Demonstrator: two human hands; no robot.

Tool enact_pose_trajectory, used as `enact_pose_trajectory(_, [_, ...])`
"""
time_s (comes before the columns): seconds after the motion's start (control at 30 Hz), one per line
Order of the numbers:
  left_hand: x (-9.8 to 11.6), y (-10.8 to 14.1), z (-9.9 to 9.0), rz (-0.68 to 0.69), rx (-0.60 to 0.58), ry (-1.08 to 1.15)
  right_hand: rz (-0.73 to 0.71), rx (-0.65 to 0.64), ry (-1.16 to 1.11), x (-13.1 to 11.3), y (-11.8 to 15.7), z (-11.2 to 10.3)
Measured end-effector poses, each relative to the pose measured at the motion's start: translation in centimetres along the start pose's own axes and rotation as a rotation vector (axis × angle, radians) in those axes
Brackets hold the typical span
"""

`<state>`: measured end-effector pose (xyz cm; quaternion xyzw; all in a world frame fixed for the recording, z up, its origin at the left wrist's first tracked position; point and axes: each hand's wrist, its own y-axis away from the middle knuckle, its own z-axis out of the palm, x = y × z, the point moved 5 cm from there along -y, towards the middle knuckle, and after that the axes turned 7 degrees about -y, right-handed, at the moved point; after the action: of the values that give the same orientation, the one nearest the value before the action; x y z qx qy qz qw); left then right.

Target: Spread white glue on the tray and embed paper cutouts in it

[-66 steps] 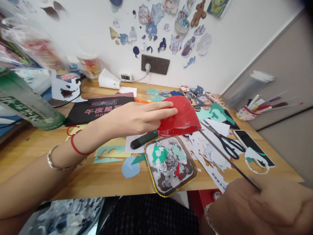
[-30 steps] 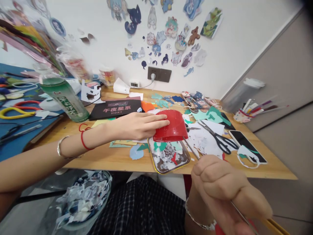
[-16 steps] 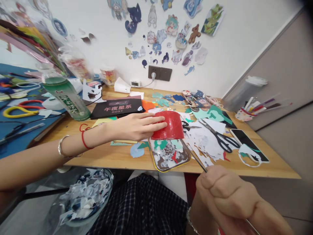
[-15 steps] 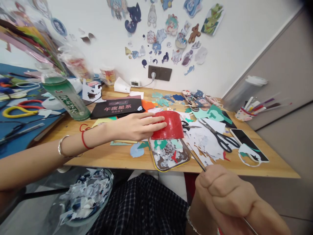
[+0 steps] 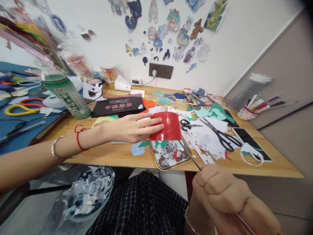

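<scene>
My left hand (image 5: 133, 127) has its fingers laid over the left side of a shiny red roll of tape (image 5: 167, 125), holding it; the thumb is hidden. The roll sits above the back part of a small tray (image 5: 161, 165) with a yellow edge, which holds paper scraps. My right hand (image 5: 227, 192) is closed in a fist around a thin metal rod (image 5: 192, 157). The rod points up and left, its far end by the lower right edge of the roll; whether they touch I cannot tell. Small scissors (image 5: 186, 125) lie just right of the roll.
Large black scissors (image 5: 220, 133), white paper scraps (image 5: 205, 142) and a phone (image 5: 251, 143) lie to the right. At left stand a green-labelled bottle (image 5: 66, 94) and a dark booklet (image 5: 114, 106). A bin of scraps (image 5: 90, 195) sits below the desk edge (image 5: 274, 171).
My left hand and the red roll have shifted slightly left. My right hand has moved a little left too, bringing the rod nearer the roll's lower right edge.
</scene>
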<state>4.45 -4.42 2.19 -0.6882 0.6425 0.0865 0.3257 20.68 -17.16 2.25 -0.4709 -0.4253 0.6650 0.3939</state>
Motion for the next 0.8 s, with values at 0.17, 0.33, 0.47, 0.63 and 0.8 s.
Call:
enact_pose_trajectory(0.17, [0.1, 0.3, 0.1, 0.012, -0.017, 0.013, -0.021, 0.014, -0.027, -0.1, 0.6, -0.7])
enact_pose_trajectory(0.33, [0.0, 0.2, 0.2, 0.032, -0.018, 0.006, 0.0, 0.007, -0.014, 0.0, 0.7, -0.4])
enact_pose_trajectory(0.47, [0.0, 0.4, 0.3, 0.041, -0.024, 0.003, 0.042, 0.083, -0.024, 0.3, 1.0, -0.3])
enact_pose_trajectory(0.63, [0.0, 0.5, 0.4, 0.031, -0.04, 0.036, 0.015, 0.032, -0.026, 0.4, 1.0, -0.2])
enact_pose_trajectory(0.8, [-0.3, -0.8, 1.0, -0.019, 0.009, 0.138, -0.01, 0.001, 0.039, -0.3, 0.2, -1.0])
